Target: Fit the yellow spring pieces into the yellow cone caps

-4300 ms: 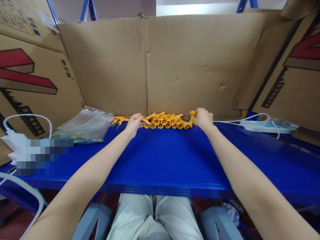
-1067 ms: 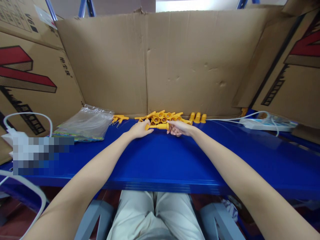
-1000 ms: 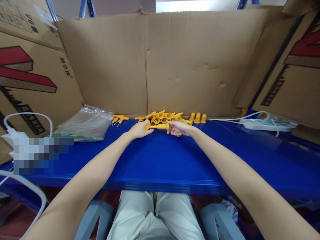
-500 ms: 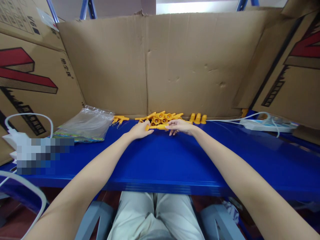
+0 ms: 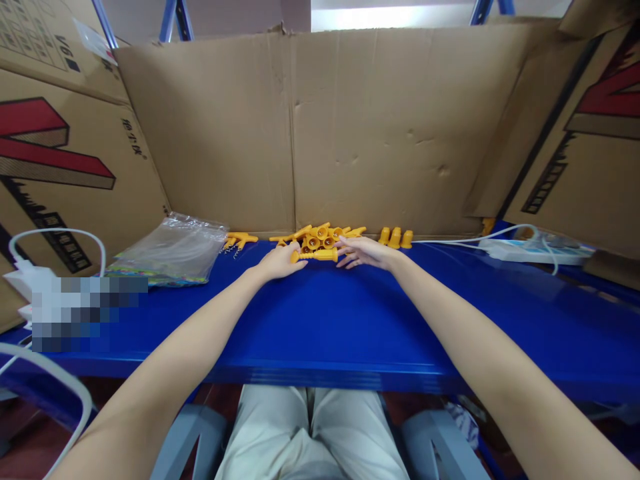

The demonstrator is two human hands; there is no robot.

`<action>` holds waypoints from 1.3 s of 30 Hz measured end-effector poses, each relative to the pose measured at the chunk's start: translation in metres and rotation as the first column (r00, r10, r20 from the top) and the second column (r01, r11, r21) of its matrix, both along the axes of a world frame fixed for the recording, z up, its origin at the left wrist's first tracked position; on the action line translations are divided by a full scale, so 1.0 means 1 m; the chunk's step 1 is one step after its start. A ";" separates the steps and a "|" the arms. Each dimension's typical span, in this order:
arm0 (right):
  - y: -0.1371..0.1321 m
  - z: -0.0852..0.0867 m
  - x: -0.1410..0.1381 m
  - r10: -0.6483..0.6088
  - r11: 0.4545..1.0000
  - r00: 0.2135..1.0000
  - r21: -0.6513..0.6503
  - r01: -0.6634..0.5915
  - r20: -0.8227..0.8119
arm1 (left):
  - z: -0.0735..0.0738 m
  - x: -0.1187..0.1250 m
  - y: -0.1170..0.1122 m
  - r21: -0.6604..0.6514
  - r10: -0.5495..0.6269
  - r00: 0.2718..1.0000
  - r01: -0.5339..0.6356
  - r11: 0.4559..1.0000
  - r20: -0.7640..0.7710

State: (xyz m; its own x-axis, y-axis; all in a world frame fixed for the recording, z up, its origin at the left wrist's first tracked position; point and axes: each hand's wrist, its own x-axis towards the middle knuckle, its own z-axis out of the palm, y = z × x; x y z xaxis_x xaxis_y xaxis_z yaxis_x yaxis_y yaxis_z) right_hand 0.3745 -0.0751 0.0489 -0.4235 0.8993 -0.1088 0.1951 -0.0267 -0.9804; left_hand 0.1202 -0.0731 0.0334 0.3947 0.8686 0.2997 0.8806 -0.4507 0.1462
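Observation:
A long yellow plastic piece (image 5: 315, 255) lies sideways just above the blue table (image 5: 325, 320). My left hand (image 5: 280, 262) pinches its left end. My right hand (image 5: 365, 252) is at its right end with fingers spread, touching or just off the piece. Behind them a pile of yellow plastic parts (image 5: 325, 237) lies against the cardboard wall (image 5: 320, 127). Three small yellow caps (image 5: 395, 237) stand upright in a row to the right of the pile. A few yellow forked parts with small chains (image 5: 239, 239) lie to the left.
Clear plastic bags (image 5: 170, 252) lie at the left of the table. A white power strip with cables (image 5: 530, 249) is at the right rear. White cables and a charger (image 5: 30, 273) are at the far left. Cardboard boxes (image 5: 55, 133) wall in both sides.
My hands came back from the pile; three caps now stand at the right. In the last second my right hand's fingers spread open at the long piece's right end.

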 end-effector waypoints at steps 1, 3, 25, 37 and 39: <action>0.000 0.000 0.001 0.006 1.000 1.000 0.015 -0.006 0.003 | 0.000 0.000 0.000 0.000 0.000 1.000 0.000 1.000 -0.001; 0.000 -0.001 0.001 0.017 0.999 1.000 0.048 -0.018 0.013 | 0.000 0.000 0.000 -0.003 -0.002 1.000 0.002 1.000 0.000; -0.012 0.002 -0.023 -0.043 0.995 0.983 -0.096 0.026 -0.179 | 0.001 0.002 -0.005 -0.044 -0.039 0.995 0.043 0.998 0.091; 0.032 0.055 0.023 -0.611 0.605 0.630 0.229 0.762 -0.479 | 0.002 0.004 -0.010 0.039 -0.120 0.977 0.114 0.993 0.177; 0.044 0.052 0.021 -0.679 0.448 0.567 0.349 0.823 -0.466 | 0.002 0.004 -0.011 0.032 -0.113 0.985 0.110 0.993 0.127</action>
